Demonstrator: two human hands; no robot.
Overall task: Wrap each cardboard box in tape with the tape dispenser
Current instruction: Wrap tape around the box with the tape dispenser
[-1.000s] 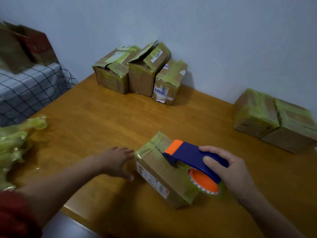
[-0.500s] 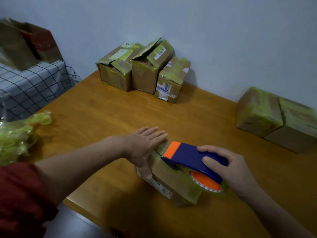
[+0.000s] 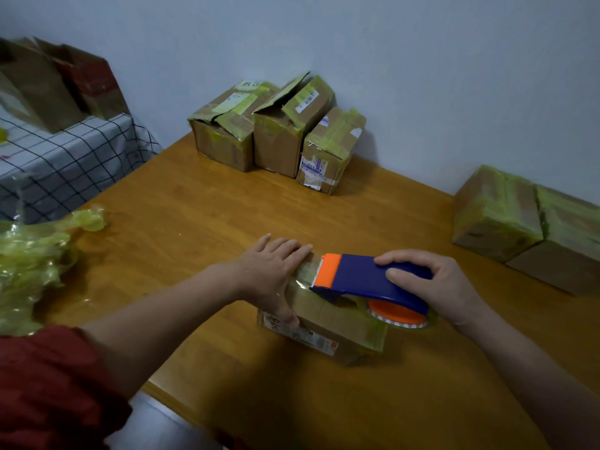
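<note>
A small cardboard box (image 3: 328,323) with greenish tape and a printed label lies near the front of the wooden table (image 3: 201,216). My left hand (image 3: 272,271) rests flat on the box's left end, fingers spread, thumb down its front side. My right hand (image 3: 435,284) grips the handle of the blue and orange tape dispenser (image 3: 363,280), which sits on top of the box with its orange toothed blade next to my left fingertips. The tape roll (image 3: 399,315) hangs off the box's right end.
Three taped boxes (image 3: 279,131) stand at the back against the wall, some with loose flaps. Two wrapped boxes (image 3: 532,225) sit at the right edge. Crumpled greenish tape (image 3: 32,261) lies at the left. A checked cloth (image 3: 65,160) with brown bags is beyond.
My left hand has come from beside the box onto its top left end and pressed down. The dispenser has shifted slightly along the box top towards that hand.
</note>
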